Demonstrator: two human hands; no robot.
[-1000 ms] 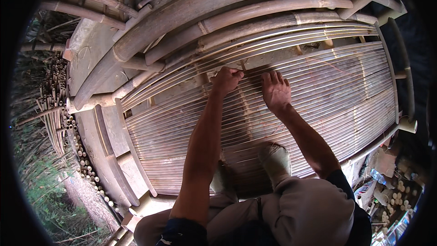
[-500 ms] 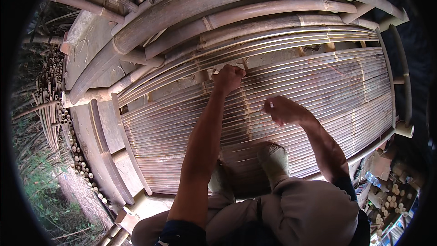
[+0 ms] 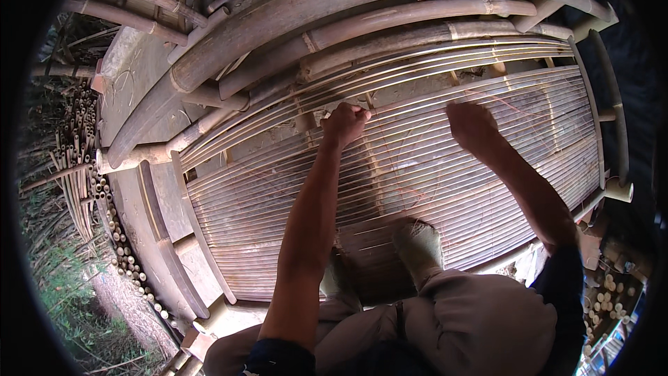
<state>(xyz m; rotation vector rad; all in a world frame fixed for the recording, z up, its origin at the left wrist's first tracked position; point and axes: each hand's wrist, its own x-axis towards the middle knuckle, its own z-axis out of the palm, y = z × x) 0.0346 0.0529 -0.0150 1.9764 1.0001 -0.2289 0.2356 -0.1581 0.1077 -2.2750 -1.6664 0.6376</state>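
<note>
Beneath me lies a bamboo bench seat of many thin slats (image 3: 417,188), set side by side within a frame. My left hand (image 3: 346,124) is closed in a pinch at the far edge of the close-set slats, beside a gap. What its fingers hold is hidden. To the right, my right hand (image 3: 473,127) is curled like a fist over the slats, slightly blurred, its fingertips turned out of sight. Loose thin reddish strands (image 3: 410,198) lie across the slats. Several separate slats (image 3: 390,73) run beyond the gap, near the backrest.
Thick curved bamboo poles (image 3: 313,10) form the backrest at the far side. My covered foot (image 3: 419,247) rests on the slats. Stacked bamboo lengths (image 3: 80,115) and green plants (image 3: 59,292) are at the left. Cut bamboo pieces (image 3: 609,299) lie at the lower right.
My right hand has moved right and away from me, apart from my left hand. The left hand stays at nearly the same spot, turned slightly.
</note>
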